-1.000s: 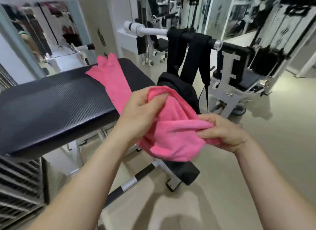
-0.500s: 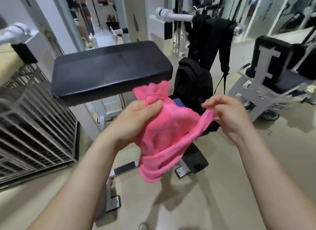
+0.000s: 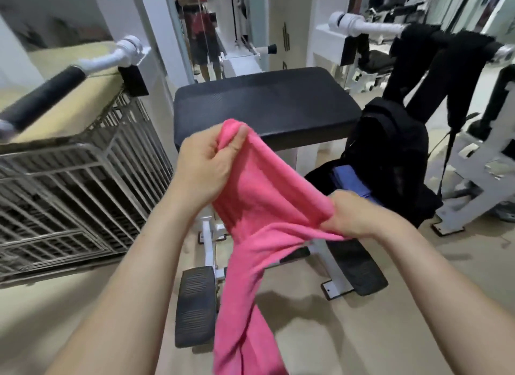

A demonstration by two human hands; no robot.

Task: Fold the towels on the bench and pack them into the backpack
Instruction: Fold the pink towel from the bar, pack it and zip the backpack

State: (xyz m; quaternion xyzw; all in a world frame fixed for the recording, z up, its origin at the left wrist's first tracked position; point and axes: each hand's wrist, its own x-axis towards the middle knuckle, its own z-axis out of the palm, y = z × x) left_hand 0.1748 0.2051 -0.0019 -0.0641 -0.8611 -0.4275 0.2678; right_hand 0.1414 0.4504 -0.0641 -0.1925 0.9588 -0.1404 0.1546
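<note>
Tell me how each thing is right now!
Pink cloth towel: unfolded, dangling from both hands.
Left hand: pinching the towel's upper end.
Right hand: gripping its middle.
Black fabric backpack: open, hung by straps.
Blue cloth towel: inside the backpack.

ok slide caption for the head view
Left hand and right hand grip a pink cloth towel near a black backpack

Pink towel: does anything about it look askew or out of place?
Yes. The pink towel is unfolded, bunched between the left hand and right hand, its long tail hanging twisted below them, off the bench.
</note>
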